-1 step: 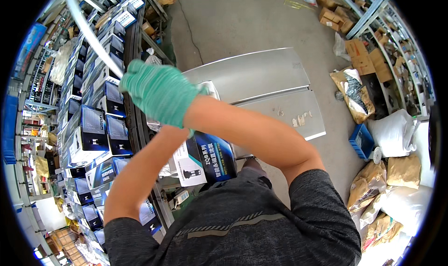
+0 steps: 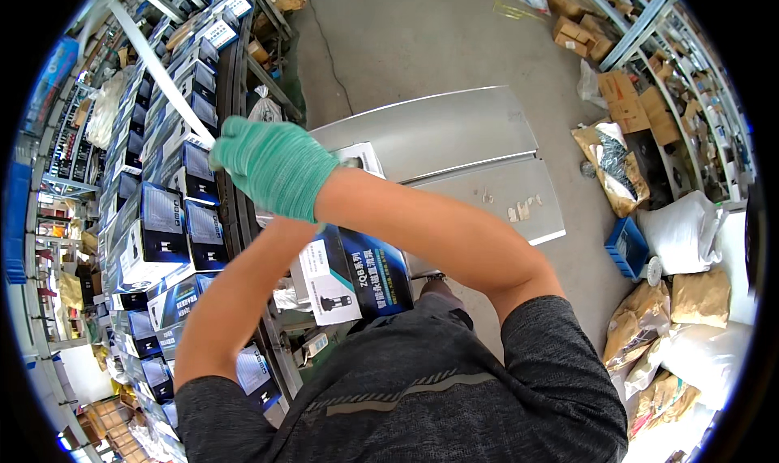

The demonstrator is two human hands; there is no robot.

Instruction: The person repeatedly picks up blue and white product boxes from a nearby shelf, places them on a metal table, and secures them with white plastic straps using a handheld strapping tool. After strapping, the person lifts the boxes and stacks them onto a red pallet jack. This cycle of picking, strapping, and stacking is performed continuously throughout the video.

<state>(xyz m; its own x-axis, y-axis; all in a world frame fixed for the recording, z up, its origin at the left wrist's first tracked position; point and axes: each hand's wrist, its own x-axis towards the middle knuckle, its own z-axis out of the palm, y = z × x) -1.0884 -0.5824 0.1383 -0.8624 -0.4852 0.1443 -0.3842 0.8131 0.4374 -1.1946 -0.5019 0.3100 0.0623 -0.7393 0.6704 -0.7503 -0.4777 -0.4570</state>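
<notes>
My right hand (image 2: 276, 167), in a green knitted glove, reaches across in front of me with its fingers closed on a white strap (image 2: 162, 73). The strap runs from the fingertips up to the far left. My left forearm (image 2: 231, 301) passes beneath the right wrist, and the left hand is hidden behind it, so its grip cannot be seen. Below the crossed wrists sits a black, blue and white printed carton (image 2: 361, 278), partly covered by my right forearm. Its white side carries a picture of a pump.
Rows of similar printed cartons (image 2: 154, 228) stand stacked at my left. Ahead lies a silver metal-topped table (image 2: 454, 138) with small scraps on it. On the right are a blue crate (image 2: 626, 248), a white sack (image 2: 684, 234) and shelving (image 2: 641, 29) with brown cardboard boxes.
The strap hangs in a slightly different curve, its far end shifted a little. My right hand and forearm have dropped slightly nearer to me. The carton has barely shifted in view.
</notes>
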